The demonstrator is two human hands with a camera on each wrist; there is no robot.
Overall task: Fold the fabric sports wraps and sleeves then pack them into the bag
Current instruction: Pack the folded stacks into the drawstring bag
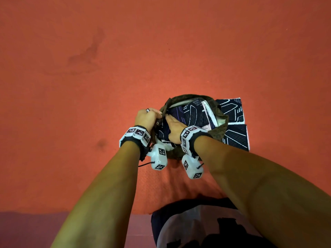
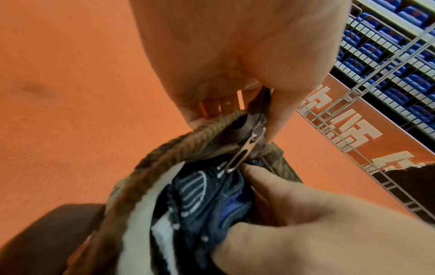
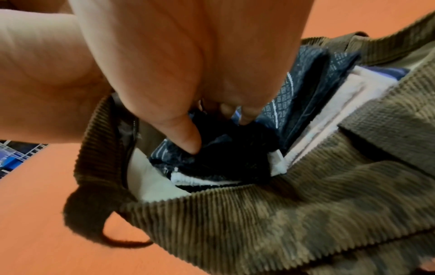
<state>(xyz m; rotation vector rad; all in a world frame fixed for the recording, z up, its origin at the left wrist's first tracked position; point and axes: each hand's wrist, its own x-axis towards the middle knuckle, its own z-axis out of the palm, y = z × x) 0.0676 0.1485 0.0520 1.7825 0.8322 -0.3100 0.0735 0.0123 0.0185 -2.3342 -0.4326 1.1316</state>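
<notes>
The rim of the bag was pinched at its left end by the left hand, whose grip was clamped on the brown corduroy edge just beside the metal zipper pull, with thumb and fingers curled round the cloth. The right hand was set inside the open mouth of the bag, its fingers pressed down into the dark folded wraps packed there; some of those fingers were seen bent into the cloth, but whether that grip was clamped on a wrap or merely pushing could not be told. The wraps in the bag were dark blue with white lines and white edging, and they were stacked against a pale lining. Just beside the bag on its right, touching it and partly under it, two more folded dark pieces were laid flat. Everything was carried on an orange bench. White marker blocks were worn on both wrists. In the left wrist view, wire racks holding blue items were seen beyond the orange surface.
</notes>
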